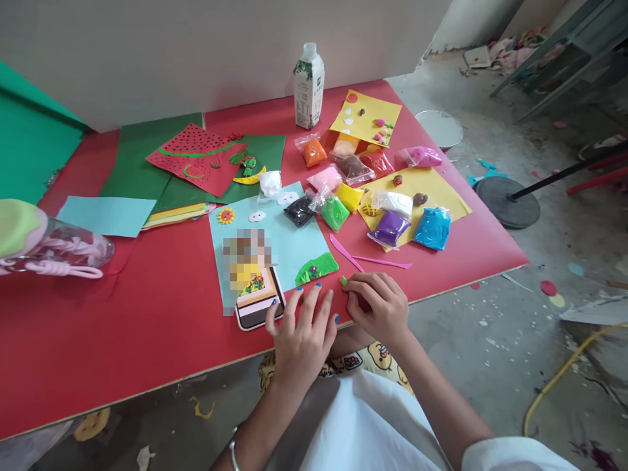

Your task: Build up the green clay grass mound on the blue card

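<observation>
My left hand [303, 337] is open, fingers spread over the table's near edge, with blue-painted nails. Its thumb side reaches the lower corner of a phone [255, 313] whose screen is partly blurred. My right hand [380, 304] is closed, pinching a small bit of green modelling clay [344, 281] at the fingertips. Beyond the hands, a light blue sheet [289, 242] carries a flat green clay patch [321, 265] with a small purple flower, white clay clouds [257, 216] and a clay sun [226, 216]. Two pink clay tools [380, 262] lie past my right hand.
Bags of coloured clay, among them a purple bag [389, 229] and a blue bag [432, 227], cluster behind the tools. A white bottle [309, 88] stands at the back. A watermelon-patterned red sheet [189, 154] and a clear cup [73, 248] are to the left.
</observation>
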The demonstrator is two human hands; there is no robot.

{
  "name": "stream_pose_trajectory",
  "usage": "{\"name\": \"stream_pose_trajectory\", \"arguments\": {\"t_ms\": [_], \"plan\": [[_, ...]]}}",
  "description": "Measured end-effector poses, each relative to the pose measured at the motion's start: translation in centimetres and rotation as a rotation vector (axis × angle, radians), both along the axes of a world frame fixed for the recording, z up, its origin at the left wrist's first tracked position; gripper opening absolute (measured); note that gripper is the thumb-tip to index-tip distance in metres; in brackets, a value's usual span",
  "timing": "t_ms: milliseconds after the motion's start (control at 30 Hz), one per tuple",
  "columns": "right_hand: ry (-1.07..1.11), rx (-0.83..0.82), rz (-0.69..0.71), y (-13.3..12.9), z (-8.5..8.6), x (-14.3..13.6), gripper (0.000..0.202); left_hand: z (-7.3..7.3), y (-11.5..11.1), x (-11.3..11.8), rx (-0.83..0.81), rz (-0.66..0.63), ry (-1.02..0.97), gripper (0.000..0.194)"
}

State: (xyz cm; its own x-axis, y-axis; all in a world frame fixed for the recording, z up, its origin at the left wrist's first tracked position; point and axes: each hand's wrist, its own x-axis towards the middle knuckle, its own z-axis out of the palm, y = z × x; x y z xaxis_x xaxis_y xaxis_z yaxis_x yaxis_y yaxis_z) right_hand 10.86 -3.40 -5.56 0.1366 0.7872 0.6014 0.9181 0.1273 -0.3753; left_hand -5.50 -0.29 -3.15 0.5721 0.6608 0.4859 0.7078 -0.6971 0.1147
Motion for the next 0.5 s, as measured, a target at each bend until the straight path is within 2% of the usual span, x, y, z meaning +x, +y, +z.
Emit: {"name": "stream_pose_trajectory", "arguments": {"t_ms": [167,300,500], "plan": [[-0.008,-0.028,0.003,-0.1,0.1,0.0,0.020,0.2,0.4,-0.1,-0.086,0.005,-0.114,0.028],[-0.015,-0.060,-0.006,-0.1,0.3,0.0,0.019,0.8,0.9,0.3,-0.207,0.099,-0.226,0.033],[0.012,-0.162,-0.020,0.3,1.1,-0.1,0.026,0.9,1.3,1.8,-0.192,0.200,-0.188,0.037]]}}
